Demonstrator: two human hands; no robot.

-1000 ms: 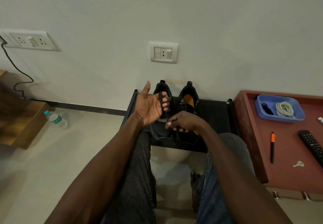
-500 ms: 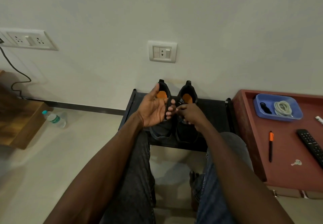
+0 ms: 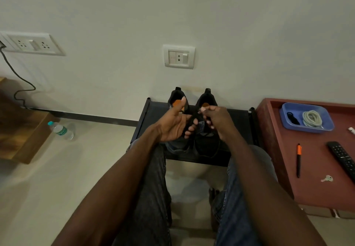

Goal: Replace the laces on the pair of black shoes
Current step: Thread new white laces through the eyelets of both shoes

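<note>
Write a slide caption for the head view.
Both hands work a black lace above the black shoes.
</note>
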